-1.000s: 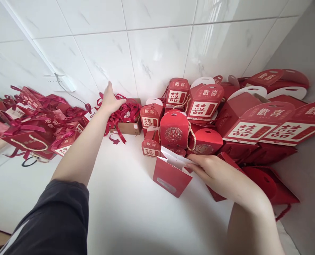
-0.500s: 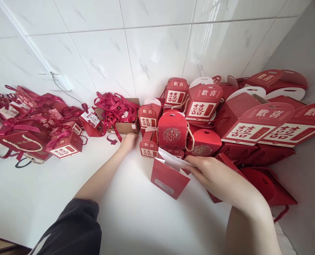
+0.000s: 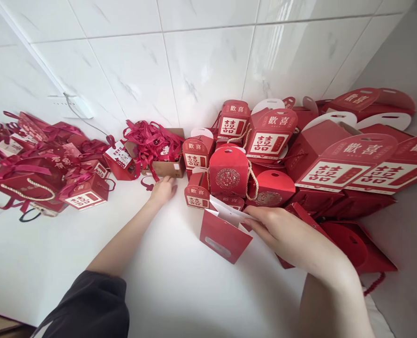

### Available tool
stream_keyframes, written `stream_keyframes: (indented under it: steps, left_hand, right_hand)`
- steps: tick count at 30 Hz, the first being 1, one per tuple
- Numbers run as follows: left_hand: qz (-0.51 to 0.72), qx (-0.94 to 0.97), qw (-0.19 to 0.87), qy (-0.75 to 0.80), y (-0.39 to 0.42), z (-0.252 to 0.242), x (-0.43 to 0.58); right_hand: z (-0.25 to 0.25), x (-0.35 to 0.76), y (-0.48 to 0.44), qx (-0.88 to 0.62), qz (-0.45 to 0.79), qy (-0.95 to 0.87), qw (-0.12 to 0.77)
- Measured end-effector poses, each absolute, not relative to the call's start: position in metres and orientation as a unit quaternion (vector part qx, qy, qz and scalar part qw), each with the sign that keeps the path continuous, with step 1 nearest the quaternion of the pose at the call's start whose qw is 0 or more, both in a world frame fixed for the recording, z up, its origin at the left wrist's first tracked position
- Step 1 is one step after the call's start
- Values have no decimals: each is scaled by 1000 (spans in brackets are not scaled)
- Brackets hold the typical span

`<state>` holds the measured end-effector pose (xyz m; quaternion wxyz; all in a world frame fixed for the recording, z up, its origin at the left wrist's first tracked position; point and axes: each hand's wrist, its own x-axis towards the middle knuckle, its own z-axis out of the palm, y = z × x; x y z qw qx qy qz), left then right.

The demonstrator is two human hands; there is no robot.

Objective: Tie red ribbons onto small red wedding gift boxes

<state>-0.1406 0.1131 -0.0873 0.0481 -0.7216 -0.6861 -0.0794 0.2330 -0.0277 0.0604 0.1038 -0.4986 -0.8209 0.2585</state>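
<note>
My right hand (image 3: 269,223) pinches the upper right rim of a small red paper gift bag (image 3: 224,239), which stands open-topped on the white table with a pale oval on its front. My left hand (image 3: 163,190) is low over the table, just in front of a brown cardboard box (image 3: 168,168) heaped with dark pink ribbons (image 3: 155,143). Its fingers are curled together; whether anything small is between them is hidden. A ribbon end with a small knot (image 3: 147,184) hangs from the box beside this hand.
Red candy boxes (image 3: 229,173) crowd behind the bag, some with rope handles. Larger red boxes (image 3: 338,162) are stacked to the right against the wall. Ribboned gift boxes (image 3: 85,195) cluster at the left. A cable (image 3: 85,119) runs from a wall socket.
My left hand has moved a little left and toward me, away from the cardboard box's right corner. My right hand and the gift bag have stayed in place.
</note>
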Motion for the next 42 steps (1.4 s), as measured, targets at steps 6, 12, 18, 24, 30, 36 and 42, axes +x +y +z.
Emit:
stream_keyframes:
  steps: [6,12,18,24,30,36,42]
  left_hand:
    - [-87,-663,97,-737,106,-104,-147]
    - [-73,-621,90,-775,106,-105,-166]
    - [-47,-621,53,-781,91,-108,-175]
    - [-32,-661,9,-749,50,-112,-166]
    - [-62,-721,-16,-690,7,-114,-145]
    - [-185,-656,56,-730,38,-103,-180]
    - [-143,-639,62,-753,78,-99,-226]
  right_hand:
    - [64,229,-27,-501,257,-820,101]
    - [63,229,-29,-504,253,-820,97]
    - [64,228,-29,-508,251,-818,98]
    - [63,228,-29,-512,244,-819,88]
    - [62,228,-29,-514,246,-818,84]
    - [63,229,-30,-518,252,-814,81]
    - [60,230,-29,-505,243,-824,88]
